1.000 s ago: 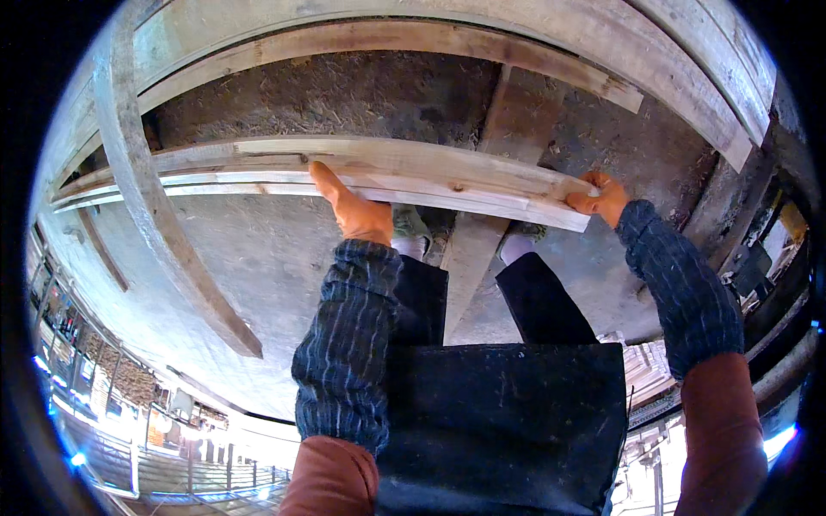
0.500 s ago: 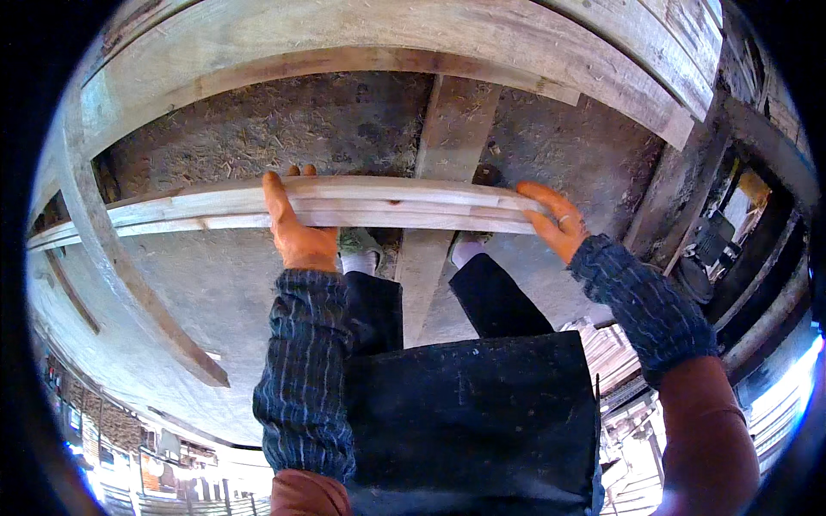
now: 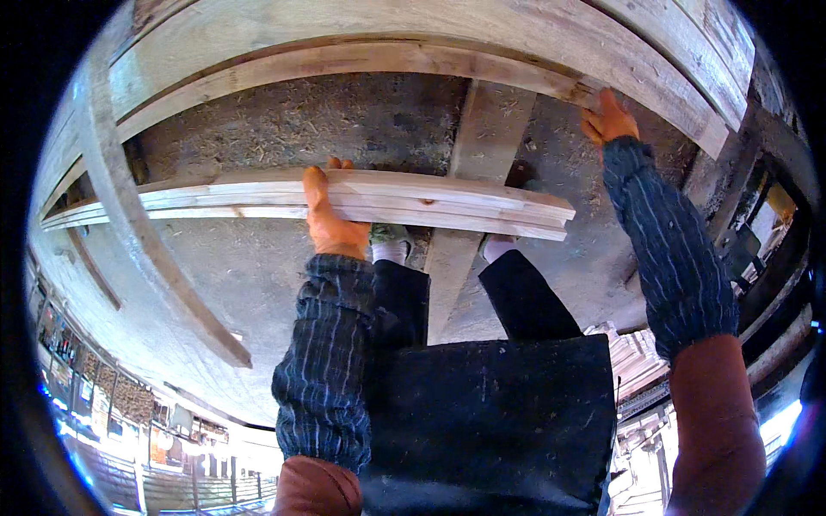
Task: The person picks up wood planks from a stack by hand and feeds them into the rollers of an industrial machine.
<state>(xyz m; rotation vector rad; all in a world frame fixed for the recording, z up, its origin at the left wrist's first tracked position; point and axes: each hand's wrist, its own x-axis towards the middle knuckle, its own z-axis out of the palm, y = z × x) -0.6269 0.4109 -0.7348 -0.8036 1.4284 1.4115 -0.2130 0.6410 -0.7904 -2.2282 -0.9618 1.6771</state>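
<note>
My left hand (image 3: 332, 215) is wrapped around a bundle of several pale wooden strips (image 3: 447, 196), held crosswise in front of my legs. The right ends of the strips stick out freely, slightly staggered. Up and to the right, my right hand (image 3: 609, 120) grips the right end of another long wooden strip (image 3: 387, 58). That strip lies along the near edge of a wide plank (image 3: 344, 27), with a narrow dark gap between them. The right fingertips are partly hidden against the strip's end.
A narrow wooden bar (image 3: 142, 224) slants across the left side, over the bundle's left part. Wood shavings litter the dark surface (image 3: 292, 120) beyond the bundle. A flat beam (image 3: 490, 129) runs away from me between my feet. Dark machinery (image 3: 757, 249) stands at the right.
My right hand has let go of the bundle's right end and moved away to the far strip. That strip has come slightly away from the plank. My left hand keeps hold of the bundle.
</note>
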